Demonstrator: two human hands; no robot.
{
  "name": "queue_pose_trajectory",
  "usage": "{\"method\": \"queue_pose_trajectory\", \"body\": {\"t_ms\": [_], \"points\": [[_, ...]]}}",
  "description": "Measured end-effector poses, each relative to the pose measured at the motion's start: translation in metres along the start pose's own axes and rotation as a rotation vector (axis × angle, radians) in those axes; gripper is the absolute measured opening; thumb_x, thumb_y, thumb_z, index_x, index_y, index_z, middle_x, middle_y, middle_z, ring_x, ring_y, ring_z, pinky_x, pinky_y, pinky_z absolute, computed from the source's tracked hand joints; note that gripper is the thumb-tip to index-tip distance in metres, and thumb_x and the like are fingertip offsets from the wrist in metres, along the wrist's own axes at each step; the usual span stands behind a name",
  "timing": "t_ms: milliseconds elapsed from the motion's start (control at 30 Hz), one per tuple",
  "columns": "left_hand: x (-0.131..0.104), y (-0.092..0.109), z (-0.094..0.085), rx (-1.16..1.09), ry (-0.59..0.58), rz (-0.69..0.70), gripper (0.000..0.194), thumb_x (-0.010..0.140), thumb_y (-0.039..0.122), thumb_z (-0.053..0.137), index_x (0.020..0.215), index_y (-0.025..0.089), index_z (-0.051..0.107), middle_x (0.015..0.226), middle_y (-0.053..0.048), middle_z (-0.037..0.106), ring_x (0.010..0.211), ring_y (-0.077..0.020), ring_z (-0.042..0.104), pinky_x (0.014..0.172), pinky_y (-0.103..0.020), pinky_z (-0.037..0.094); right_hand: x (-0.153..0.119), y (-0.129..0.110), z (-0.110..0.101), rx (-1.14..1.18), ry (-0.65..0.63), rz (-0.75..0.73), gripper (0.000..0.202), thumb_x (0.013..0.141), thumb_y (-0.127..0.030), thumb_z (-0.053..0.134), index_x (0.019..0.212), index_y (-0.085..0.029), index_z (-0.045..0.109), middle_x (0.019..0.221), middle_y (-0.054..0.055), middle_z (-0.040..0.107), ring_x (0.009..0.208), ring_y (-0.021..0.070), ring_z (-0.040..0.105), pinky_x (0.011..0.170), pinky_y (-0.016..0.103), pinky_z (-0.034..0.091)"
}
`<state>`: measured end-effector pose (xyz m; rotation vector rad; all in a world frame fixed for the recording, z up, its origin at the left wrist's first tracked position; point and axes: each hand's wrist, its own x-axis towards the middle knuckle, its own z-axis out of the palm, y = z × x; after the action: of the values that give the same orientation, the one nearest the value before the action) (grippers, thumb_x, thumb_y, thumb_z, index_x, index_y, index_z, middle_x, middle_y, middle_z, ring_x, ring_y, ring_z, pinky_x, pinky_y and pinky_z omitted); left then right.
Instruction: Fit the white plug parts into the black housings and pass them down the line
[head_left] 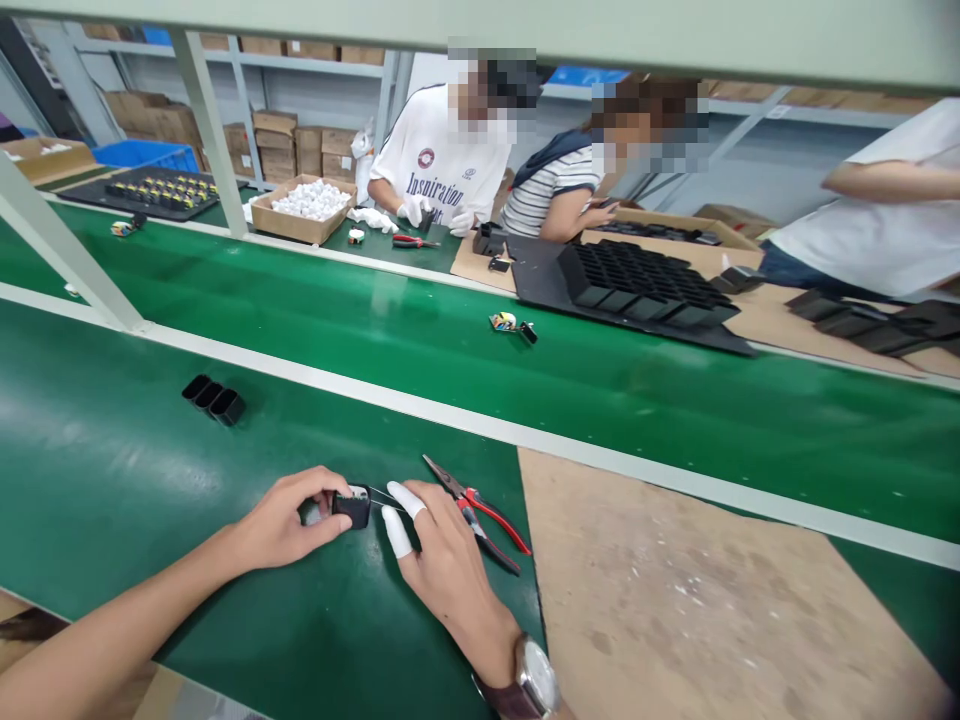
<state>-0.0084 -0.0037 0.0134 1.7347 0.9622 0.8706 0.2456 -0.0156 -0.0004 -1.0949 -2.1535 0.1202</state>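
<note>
Nearest, left hand: closed around a small black part, thumb and fingers pinching its sides while it rests on the green worktop.
Right hand: narrowed to a pinch, white finger cots on two fingertips, holding what looks like thin wire or a lead at the part's right end; a watch sits on the wrist.
Black part, handling: judged light and stiff, a moulded plastic shell that should take a firm side pinch; the thin leads look like the fragile bit, best gripped close to the body and not tugged.
Grip point: the flat sides, where the left hand already has it, leave the lead end free.
Pliers: red-handled, lying on the worktop just beside the right hand, touching neither hand.
Cardboard sheet: flat on the worktop to the right, dusted with pale specks.
Black holders: three small open cells in a row, well apart from the hands.
Conveyor belt: beyond the white rail, carrying one small part with coloured wires.
Far side: three other people at work, black trays before them, a box of white pieces to the left.
Hard to make out: the part's far face is hidden by fingers, the leads are too fine to count, and the person at the right is cut off by the frame edge.
</note>
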Motion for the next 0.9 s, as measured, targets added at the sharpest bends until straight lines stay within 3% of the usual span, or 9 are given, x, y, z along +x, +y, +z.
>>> {"method": "queue_pose_trajectory", "body": {"t_ms": [100,200,367,567,700,900], "points": [[0.007,0.002,-0.007,-0.473,0.137,-0.247,0.025,0.093,0.035,0.079,0.108,0.019,0.065,0.089,-0.004,0.071,0.070,-0.0150,0.066,0.065,-0.029,0.059,-0.001,0.006,0.006,-0.164,-0.057,-0.004,0.027,0.105,-0.018,0.052,0.129,-0.012,0.061,0.115,0.015,0.066,0.099,0.0301,0.063,0.084,0.046,0.056],[0.013,0.002,-0.016,-0.739,0.290,-0.380,0.034,0.085,0.037,0.087,0.103,0.018,0.065,0.077,-0.003,0.071,0.061,-0.0141,0.066,0.055,-0.025,0.058,-0.004,0.008,0.011,-0.229,-0.094,-0.010,0.026,0.103,-0.013,0.048,0.126,-0.011,0.062,0.112,0.015,0.065,0.096,0.0291,0.061,0.082,0.045,0.054],[0.019,0.000,-0.023,-0.814,0.467,-0.421,0.040,0.075,0.033,0.094,0.097,0.016,0.066,0.073,-0.002,0.070,0.058,-0.0133,0.066,0.051,-0.022,0.058,-0.009,0.010,0.017,-0.266,-0.093,-0.020,0.029,0.100,-0.007,0.046,0.122,-0.012,0.064,0.109,0.014,0.064,0.094,0.0280,0.058,0.083,0.044,0.052],[0.021,-0.001,-0.027,-0.757,0.478,-0.402,0.037,0.079,0.034,0.092,0.096,0.017,0.064,0.074,-0.001,0.070,0.060,-0.0133,0.066,0.053,-0.023,0.058,-0.009,0.009,0.018,-0.271,-0.107,-0.011,0.031,0.097,-0.004,0.049,0.122,-0.013,0.065,0.107,0.012,0.063,0.093,0.0277,0.057,0.083,0.043,0.050],[0.015,-0.008,-0.023,-0.508,0.442,-0.312,0.032,0.083,0.034,0.087,0.099,0.018,0.065,0.079,-0.002,0.072,0.064,-0.0158,0.068,0.061,-0.028,0.059,-0.007,0.006,0.015,-0.255,-0.119,-0.008,0.034,0.094,-0.002,0.052,0.124,-0.014,0.064,0.107,0.012,0.063,0.092,0.0270,0.056,0.082,0.042,0.050],[0.005,-0.024,-0.006,0.367,0.369,0.049,0.014,0.094,0.026,0.072,0.107,0.023,0.068,0.100,-0.004,0.072,0.084,-0.0183,0.068,0.081,-0.033,0.056,-0.007,0.005,0.014,-0.257,-0.174,-0.018,0.028,0.080,0.005,0.058,0.095,-0.018,0.064,0.109,0.011,0.063,0.097,0.0271,0.055,0.083,0.041,0.050]]}}
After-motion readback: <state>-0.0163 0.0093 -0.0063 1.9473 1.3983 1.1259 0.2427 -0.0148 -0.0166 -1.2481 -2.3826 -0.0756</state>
